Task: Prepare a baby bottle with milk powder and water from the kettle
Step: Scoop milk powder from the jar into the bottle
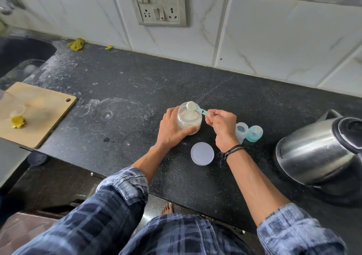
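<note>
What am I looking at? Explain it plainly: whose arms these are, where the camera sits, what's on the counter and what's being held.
There is no machine. These are a person's two bare arms, filmed by one wide camera worn on the head and looking down at a dark kitchen counter. The left hand grips an open jar of white powder. The right hand pinches the handle of a small scoop, heaped with powder, at the jar's mouth. The jar's round lid lies nearer the person. To the right stand a small clear bottle, a teal piece and a steel kettle. A wooden board lies far left.
</note>
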The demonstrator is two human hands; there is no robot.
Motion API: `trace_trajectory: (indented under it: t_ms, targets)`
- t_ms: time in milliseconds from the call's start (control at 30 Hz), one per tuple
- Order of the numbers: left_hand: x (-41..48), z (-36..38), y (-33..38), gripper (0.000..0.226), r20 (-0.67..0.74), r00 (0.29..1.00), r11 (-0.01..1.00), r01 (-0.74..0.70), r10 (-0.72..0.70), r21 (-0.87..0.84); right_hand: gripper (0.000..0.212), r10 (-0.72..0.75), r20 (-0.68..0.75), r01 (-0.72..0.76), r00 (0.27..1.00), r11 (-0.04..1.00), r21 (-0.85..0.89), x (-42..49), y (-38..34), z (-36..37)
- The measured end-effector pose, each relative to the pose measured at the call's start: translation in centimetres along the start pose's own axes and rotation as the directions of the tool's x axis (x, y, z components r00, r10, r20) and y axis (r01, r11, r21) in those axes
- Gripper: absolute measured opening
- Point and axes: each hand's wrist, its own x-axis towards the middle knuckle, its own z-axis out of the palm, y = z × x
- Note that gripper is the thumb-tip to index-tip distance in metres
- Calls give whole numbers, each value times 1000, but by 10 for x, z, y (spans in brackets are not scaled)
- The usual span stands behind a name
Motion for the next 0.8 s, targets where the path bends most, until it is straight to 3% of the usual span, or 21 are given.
trace_trajectory:
  t_ms: [333, 500, 633, 800]
  targets:
    - [-2, 0, 1, 88, -11, 1000, 1000, 2, -2, -14, 15, -50, -7, 49, 999, 997, -67, -2, -3, -1]
    - [-1, 1, 1, 88, -10, 1000, 1000, 3, -3, -12, 12, -169, -38, 161, 985, 974, -157, -7, -9, -6]
    - [-2, 1, 0, 87, -12, 1000, 1000, 4, -4, -12, 13, -344, 14, 328, 939, 882, -338, -12, -20, -10]
    - [-2, 1, 1, 88, -11, 1000, 1000, 6, -6, -13, 14, -412, 145, 425, 899, 745, -514, -17, -35, -6]
